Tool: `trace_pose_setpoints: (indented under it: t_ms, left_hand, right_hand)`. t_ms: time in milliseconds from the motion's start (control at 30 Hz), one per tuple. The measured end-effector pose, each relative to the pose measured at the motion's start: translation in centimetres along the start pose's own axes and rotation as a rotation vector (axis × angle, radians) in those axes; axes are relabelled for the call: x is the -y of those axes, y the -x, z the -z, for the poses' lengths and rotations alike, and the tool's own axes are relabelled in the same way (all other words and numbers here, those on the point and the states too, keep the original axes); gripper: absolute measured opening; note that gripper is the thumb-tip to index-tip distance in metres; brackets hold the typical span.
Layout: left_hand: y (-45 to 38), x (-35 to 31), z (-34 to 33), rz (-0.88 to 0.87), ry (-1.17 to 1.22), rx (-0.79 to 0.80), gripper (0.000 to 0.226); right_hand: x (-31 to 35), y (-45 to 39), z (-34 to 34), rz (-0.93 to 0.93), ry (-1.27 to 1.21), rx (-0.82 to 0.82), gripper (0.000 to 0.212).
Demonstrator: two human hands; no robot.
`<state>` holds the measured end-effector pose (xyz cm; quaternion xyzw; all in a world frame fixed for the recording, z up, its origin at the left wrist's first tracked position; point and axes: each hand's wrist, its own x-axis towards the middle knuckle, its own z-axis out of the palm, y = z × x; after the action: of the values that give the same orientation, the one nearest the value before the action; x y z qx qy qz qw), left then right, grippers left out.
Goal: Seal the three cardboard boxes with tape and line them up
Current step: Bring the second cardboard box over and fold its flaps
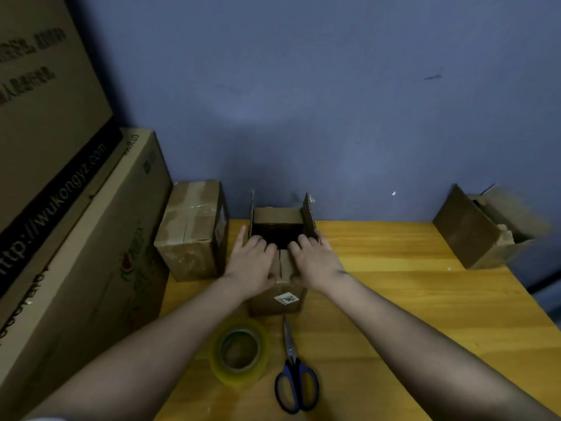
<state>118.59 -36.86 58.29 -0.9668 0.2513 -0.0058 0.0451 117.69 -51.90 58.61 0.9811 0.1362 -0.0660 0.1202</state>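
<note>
Directly beneath both sets of fingers, the middle cardboard box was found standing on the wooden table, its top only half closed. The left hand and the right hand were laid palm-down on the two near flaps, the fingers fairly straight and spread, pressing rather than gripping, with the fingertips reaching the edge of the dark opening just beyond them. The seam between the pressed flaps was seen to run away from the person, between the two hands, so the long axis of any tape strip was judged to lie along that line. Beyond the fingertips, two further flaps were left standing upright at the far corners. Behind the wrists and toward the person, the tape roll lay flat, somewhat nearer the left forearm, while the scissors lay just beside it on the right-hand side, blades pointed toward the box. The tape was therefore judged to be reached more easily by the left hand once the flaps were held shut by the right. Off to the left of the left fingers a taped box stood close by; well apart to the right of the right fingers an open box was seen lying tilted.
</note>
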Motion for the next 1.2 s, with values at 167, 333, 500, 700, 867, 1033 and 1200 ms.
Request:
trace_pose_setpoints:
  t_ms: [167,333,500,700,867,1033,1200]
  left_hand:
    - [1.1,0.7,-0.3,0.04,0.173,-0.089,0.032]
    - [1.5,1.0,-0.6,0.095,0.248,-0.111,0.027]
    - [1.2,0.8,-0.4,0.097,0.27,-0.105,0.035]
    - [1.2,-0.4,-0.1,0.09,0.28,-0.136,0.025]
    - [1.3,-0.7,-0.8,0.105,0.308,-0.131,0.026]
    - [1.3,-0.4,-0.7,0.081,0.374,-0.11,0.028]
    - [1.5,-0.1,-0.7,0.054,0.412,-0.124,0.028]
  right_hand:
    - [-1.8,1.3,-0.7,0.048,-0.26,-0.144,0.039]
    - [-1.7,2.2,-1.1,0.106,-0.337,-0.227,0.025]
    - [-1.6,2.2,-1.0,0.106,-0.319,-0.222,0.026]
    - [-0.3,1.6,-0.8,0.032,-0.126,-0.218,0.042]
    - [-0.4,1.1,-1.0,0.056,-0.056,-0.223,0.043]
    - [-0.1,0.5,-0.5,0.118,-0.076,-0.156,0.038]
    - [-0.2,0.0,-0.5,0.107,-0.238,-0.137,0.032]
